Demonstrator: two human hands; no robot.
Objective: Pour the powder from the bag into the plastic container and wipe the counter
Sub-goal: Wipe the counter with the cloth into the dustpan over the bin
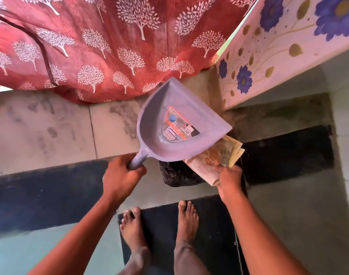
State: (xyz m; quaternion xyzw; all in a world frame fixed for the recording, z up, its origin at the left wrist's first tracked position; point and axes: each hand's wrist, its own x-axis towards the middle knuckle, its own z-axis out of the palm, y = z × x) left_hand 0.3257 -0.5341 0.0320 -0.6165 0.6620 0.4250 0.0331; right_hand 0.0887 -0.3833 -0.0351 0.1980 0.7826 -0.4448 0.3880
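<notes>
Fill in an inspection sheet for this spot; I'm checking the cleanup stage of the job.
Surface: tiled floor, stained, with dark mats; no counter in view.
Job's things: folded cloth in the right hand; no powder bag or plastic container seen.
Clutter: lilac dustpan, label still stuck inside, held over a black bin bag.
Grips: left hand closed on the dustpan handle; right hand closed on the cloth.
Cables: a dark cord runs across the red curtain.
Surroundings: flower-painted panel at right; bare feet on a mat.
</notes>
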